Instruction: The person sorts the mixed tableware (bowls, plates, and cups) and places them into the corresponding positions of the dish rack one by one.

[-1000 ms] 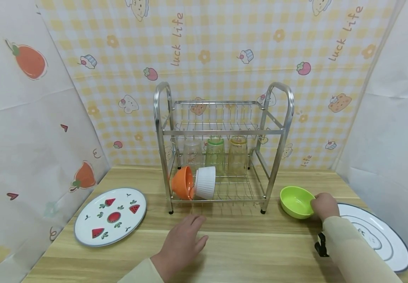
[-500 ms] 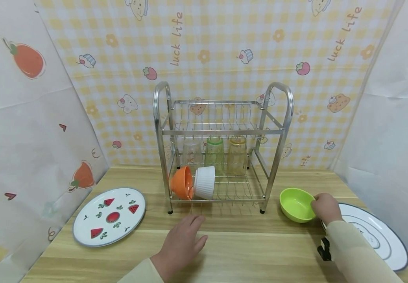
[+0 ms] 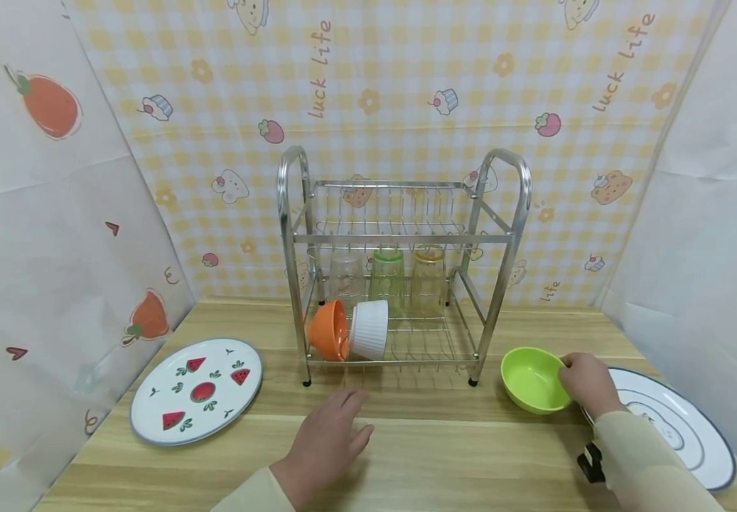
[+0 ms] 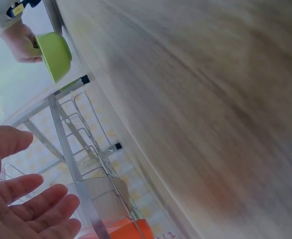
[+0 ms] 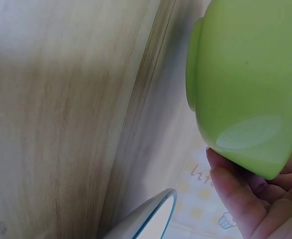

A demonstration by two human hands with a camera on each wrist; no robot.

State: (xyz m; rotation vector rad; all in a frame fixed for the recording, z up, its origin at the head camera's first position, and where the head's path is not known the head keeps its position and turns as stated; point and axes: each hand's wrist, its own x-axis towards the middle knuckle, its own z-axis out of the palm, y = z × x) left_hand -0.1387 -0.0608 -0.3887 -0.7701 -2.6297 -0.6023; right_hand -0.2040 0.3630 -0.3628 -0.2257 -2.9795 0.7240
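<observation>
In the head view a lime green bowl (image 3: 532, 380) is to the right of the metal dish rack (image 3: 400, 240). My right hand (image 3: 590, 384) pinches its right rim. The right wrist view shows the bowl (image 5: 250, 84) lifted off the table, fingers beneath its side and the thumb mostly cut off by the frame. My left hand (image 3: 328, 442) holds nothing, its fingers relaxed, in front of the rack. On the rack's lower tier an orange bowl (image 3: 327, 331) and a white ribbed bowl (image 3: 370, 329) lie tipped on their sides.
Three glasses, one clear (image 3: 346, 277), one green (image 3: 387, 277) and one yellow (image 3: 428, 281), stand at the back of the lower tier. A watermelon-patterned plate (image 3: 151, 405) lies at left. Another white plate (image 3: 703, 434) lies at right, partly behind my right forearm.
The green bowl has come slightly toward me and tipped a little more toward the camera, with my right hand moving along. My left hand has stayed nearly still.
</observation>
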